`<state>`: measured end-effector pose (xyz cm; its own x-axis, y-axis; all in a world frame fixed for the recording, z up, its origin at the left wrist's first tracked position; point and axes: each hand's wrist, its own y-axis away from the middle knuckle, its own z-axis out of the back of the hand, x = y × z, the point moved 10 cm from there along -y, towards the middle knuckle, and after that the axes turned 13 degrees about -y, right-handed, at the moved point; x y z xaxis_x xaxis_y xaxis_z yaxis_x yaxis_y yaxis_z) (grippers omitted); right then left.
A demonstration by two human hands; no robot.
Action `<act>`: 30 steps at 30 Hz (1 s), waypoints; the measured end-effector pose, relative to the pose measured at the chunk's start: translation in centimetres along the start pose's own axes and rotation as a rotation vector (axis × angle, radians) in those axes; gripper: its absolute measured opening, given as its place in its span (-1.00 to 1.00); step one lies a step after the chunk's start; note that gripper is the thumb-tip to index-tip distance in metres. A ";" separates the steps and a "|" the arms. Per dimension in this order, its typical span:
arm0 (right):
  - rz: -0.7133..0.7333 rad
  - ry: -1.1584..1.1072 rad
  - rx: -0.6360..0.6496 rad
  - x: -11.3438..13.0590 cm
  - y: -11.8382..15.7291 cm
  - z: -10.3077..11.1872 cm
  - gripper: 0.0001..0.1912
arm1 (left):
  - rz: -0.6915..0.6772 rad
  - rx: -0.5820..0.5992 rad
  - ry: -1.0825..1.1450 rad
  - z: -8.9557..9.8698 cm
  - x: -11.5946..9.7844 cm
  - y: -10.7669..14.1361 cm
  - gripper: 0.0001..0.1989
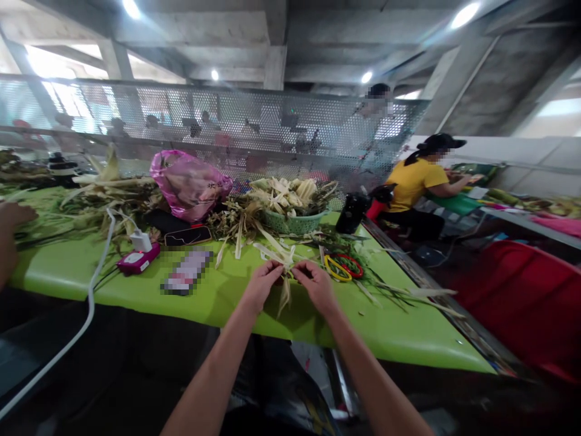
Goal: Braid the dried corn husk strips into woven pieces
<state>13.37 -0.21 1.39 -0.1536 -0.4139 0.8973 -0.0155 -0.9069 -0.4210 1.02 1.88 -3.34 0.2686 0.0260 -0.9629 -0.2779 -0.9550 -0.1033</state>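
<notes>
Between my two hands, over the green table [200, 303], is a small bundle of pale dried strips that look like corn husk [285, 298]. My left hand [263, 284] pinches it from the left, thumb against fingertips. From the other side my right hand [318, 289] pinches it too, a short gap from the left. One tail of the bundle hangs down between the hands, and other strips fan out above them. Just right of my right hand lie scissors with yellow handles [337, 269] and a red-handled pair [353, 266].
Behind my hands stands a green basket [295, 224] heaped with husks. A pink plastic bag [190, 184], phone [188, 236], purple power socket [138, 259] and white cable [93, 297] are leftward. A black bottle [351, 213] stands right. Another person's hand [16, 215] shows at left; a yellow-shirted co-worker [415, 184] sits right.
</notes>
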 end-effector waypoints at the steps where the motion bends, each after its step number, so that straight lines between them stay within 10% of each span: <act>1: 0.002 -0.021 0.003 0.0 0.0 0.0 -0.78 | 0.005 0.004 -0.011 -0.1 0.0 0.0 -0.71; 21: 0.096 -0.035 -0.079 0.4 -0.1 0.4 -0.86 | -0.056 -0.043 -0.017 -0.1 1.4 -1.6 -0.74; 30: 0.136 0.015 -0.199 1.7 0.2 2.3 -0.43 | -0.189 -0.192 -0.589 0.7 -1.1 -0.3 -0.85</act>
<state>15.35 -1.29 3.13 -0.1824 -0.5289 0.8289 -0.1874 -0.8089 -0.5573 0.18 2.38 -2.38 -0.2694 0.3042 -0.9137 -0.0911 -0.9526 -0.2903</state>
